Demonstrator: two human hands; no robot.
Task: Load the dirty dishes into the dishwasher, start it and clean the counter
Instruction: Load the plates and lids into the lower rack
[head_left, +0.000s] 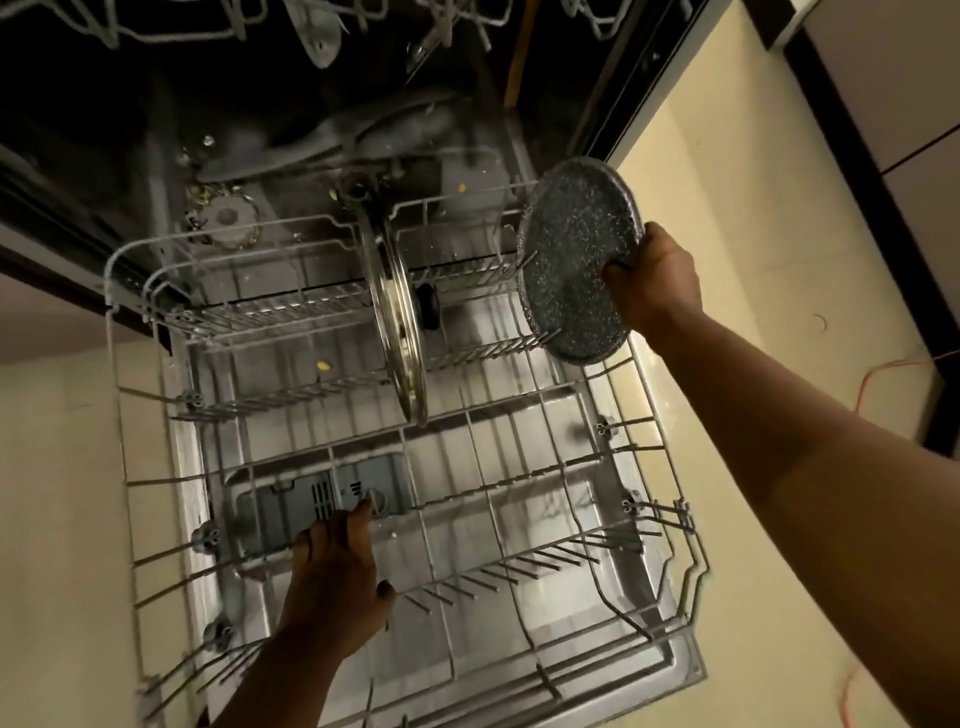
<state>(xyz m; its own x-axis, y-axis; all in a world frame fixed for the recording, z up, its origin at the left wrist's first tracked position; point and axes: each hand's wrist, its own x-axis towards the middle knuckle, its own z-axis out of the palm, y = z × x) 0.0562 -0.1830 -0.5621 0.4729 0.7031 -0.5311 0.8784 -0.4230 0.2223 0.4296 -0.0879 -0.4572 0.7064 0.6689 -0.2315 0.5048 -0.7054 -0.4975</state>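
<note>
The dishwasher's lower wire rack (550, 410) is pulled out over the open door. My right hand (652, 280) grips a dark speckled round plate (574, 260) by its edge, holding it tilted on edge among the tines at the rack's far right. A steel-rimmed glass lid (400, 332) with a black knob stands upright in the tines near the middle. My left hand (337, 571) rests flat with straight fingers on the rack's wires at the near left, above the grey detergent compartment (311, 504) in the door.
Inside the tub lie the spray arm (322, 145) and the filter (228, 215), with food bits around. The upper rack (156, 26) hangs at the top. Cream floor tiles lie on both sides; an orange cord (883, 369) runs on the floor at the right.
</note>
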